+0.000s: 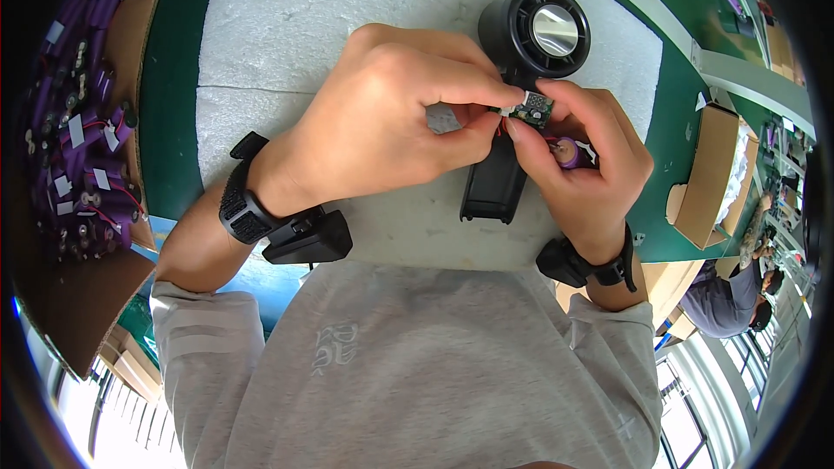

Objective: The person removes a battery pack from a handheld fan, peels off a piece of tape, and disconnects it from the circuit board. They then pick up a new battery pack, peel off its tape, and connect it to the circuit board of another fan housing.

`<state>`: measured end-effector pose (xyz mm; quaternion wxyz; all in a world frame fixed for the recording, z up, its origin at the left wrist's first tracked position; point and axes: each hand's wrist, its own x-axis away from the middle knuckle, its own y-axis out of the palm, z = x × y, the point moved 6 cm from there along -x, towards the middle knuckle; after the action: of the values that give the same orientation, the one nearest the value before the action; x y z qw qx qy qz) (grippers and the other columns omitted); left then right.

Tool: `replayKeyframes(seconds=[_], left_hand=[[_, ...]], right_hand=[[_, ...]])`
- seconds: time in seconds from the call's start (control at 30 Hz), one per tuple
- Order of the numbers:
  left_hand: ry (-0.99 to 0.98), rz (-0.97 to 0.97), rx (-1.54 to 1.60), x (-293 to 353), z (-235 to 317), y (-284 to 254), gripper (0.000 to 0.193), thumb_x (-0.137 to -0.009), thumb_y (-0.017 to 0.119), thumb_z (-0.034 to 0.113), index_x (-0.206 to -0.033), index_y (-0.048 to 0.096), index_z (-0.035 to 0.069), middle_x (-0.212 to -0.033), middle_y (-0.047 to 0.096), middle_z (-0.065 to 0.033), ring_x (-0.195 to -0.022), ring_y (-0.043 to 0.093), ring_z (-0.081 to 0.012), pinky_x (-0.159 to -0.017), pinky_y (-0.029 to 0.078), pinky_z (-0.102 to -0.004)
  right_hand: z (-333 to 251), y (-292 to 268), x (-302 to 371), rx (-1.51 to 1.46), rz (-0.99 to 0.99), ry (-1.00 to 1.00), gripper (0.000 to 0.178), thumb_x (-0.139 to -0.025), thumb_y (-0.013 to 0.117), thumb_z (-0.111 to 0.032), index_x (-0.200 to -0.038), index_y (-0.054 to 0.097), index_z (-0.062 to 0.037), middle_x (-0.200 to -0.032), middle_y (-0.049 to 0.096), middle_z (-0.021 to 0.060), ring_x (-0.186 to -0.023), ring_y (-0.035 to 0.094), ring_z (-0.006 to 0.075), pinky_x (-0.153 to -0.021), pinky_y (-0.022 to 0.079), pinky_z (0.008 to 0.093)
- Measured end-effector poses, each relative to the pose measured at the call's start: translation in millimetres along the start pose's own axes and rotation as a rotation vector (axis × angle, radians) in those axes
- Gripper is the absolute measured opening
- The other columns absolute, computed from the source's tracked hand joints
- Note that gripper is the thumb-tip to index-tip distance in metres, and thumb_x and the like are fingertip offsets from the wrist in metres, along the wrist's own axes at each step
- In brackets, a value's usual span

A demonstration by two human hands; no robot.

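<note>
My left hand [395,113] pinches a small white connector [514,109] between thumb and fingertips at the edge of a small green circuit board [533,109]. The board's other side is gripped by the thumb and index finger of my right hand [599,143]. A purple cylindrical battery cell [569,153] with red wire is tucked in the right palm, partly hidden by the fingers. Below my hands lies a black handheld fan [493,187], its round head with a silver centre pointing away and its handle showing as a hollow shell. My fingers cover the handle's upper part.
White foam sheet [269,26] covers the green table [169,122]. At left, a cardboard box [148,52] holds many purple battery cells [100,87] with wires. Another open carton [705,178] stands at right, and a person [725,300] sits beyond it.
</note>
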<state>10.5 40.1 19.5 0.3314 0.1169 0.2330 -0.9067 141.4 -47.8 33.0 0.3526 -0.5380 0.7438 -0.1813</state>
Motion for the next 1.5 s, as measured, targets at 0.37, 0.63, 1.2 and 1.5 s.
replayKeyframes(seconds=[0.37,0.63,1.2,1.5], left_hand=[[-0.033,0.019,0.004,1,-1,3,0.027,-0.068,0.068,-0.008,-0.091,0.073,0.004,-0.079,0.066,-0.0074,-0.067,0.065,-0.0165,-0.057,0.052,-0.0245],[-0.045,0.014,0.033,1,-2,6,0.029,-0.068,0.068,-0.007,-0.095,0.066,0.004,-0.080,0.063,-0.0058,-0.067,0.062,-0.0161,-0.058,0.050,-0.0264],[-0.179,-0.054,-0.045,5,-4,18,0.040,-0.073,0.063,-0.006,-0.110,0.054,0.008,-0.086,0.058,-0.0040,-0.068,0.057,-0.0145,-0.060,0.046,-0.0268],[-0.336,-0.168,0.214,6,-13,18,0.039,-0.074,0.060,-0.009,-0.110,0.054,0.005,-0.094,0.058,-0.0023,-0.081,0.056,-0.0115,-0.072,0.046,-0.0259]], right_hand=[[-4,0,0,0.041,0.014,-0.065,0.036,-0.063,0.078,0.003,-0.098,0.069,-0.0022,-0.079,0.065,0.0074,-0.063,0.061,0.0121,-0.052,0.046,0.0215],[0,2,0,0.003,-0.004,-0.014,0.033,-0.067,0.077,0.003,-0.099,0.068,-0.0010,-0.081,0.065,0.0077,-0.065,0.061,0.0114,-0.054,0.046,0.0212],[5,1,-4,-0.011,0.018,0.087,0.017,-0.075,0.074,-0.003,-0.090,0.067,-0.0039,-0.074,0.063,0.0054,-0.056,0.057,0.0094,-0.047,0.042,0.0217],[6,1,-2,-0.042,-0.048,0.115,0.015,-0.074,0.074,-0.004,-0.088,0.067,-0.0046,-0.072,0.062,0.0041,-0.054,0.056,0.0086,-0.046,0.041,0.0222]])
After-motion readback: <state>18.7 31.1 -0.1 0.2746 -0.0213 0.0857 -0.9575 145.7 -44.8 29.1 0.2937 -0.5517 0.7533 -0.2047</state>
